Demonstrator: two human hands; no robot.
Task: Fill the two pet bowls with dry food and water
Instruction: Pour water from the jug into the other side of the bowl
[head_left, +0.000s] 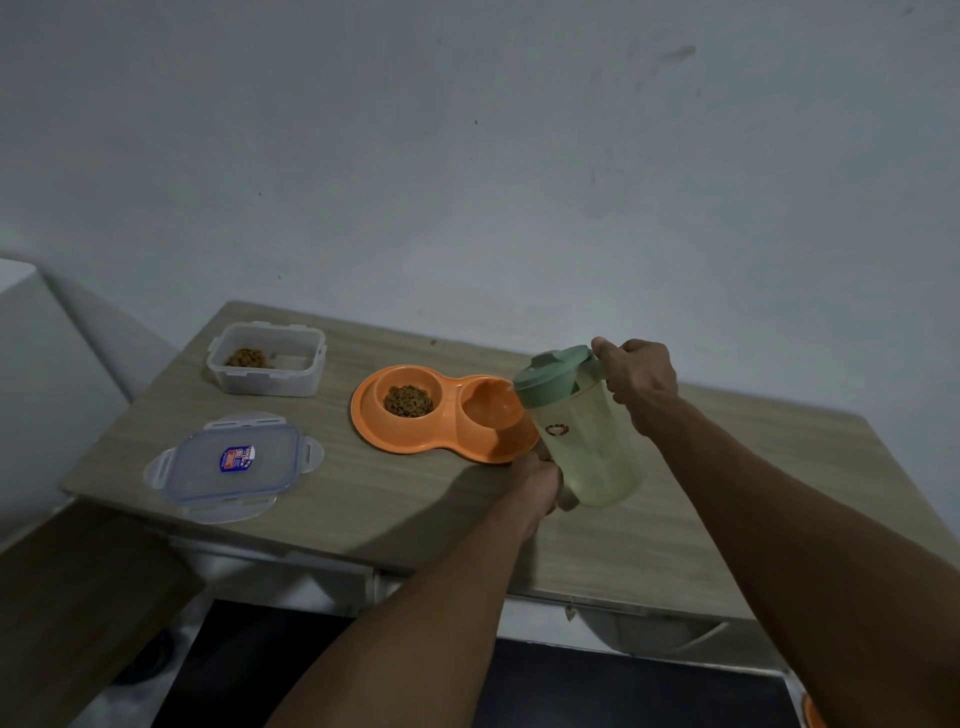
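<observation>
An orange double pet bowl (445, 446) lies on the wooden table (395, 509). Its left bowl holds brown dry food (408, 400); its right bowl (491, 405) looks empty. A pale green water jug (587, 441) with a darker green lid (553, 375) is tilted left, its lid over the right bowl's edge. My right hand (636, 384) grips the jug's handle near the top. My left hand (537, 480) supports the jug's bottom. No water stream is visible.
A clear plastic food container (266, 382) with a little kibble stands at the table's back left. Its lid (234, 465) lies flat near the front left edge. A wall rises right behind the table. The floor below is dark.
</observation>
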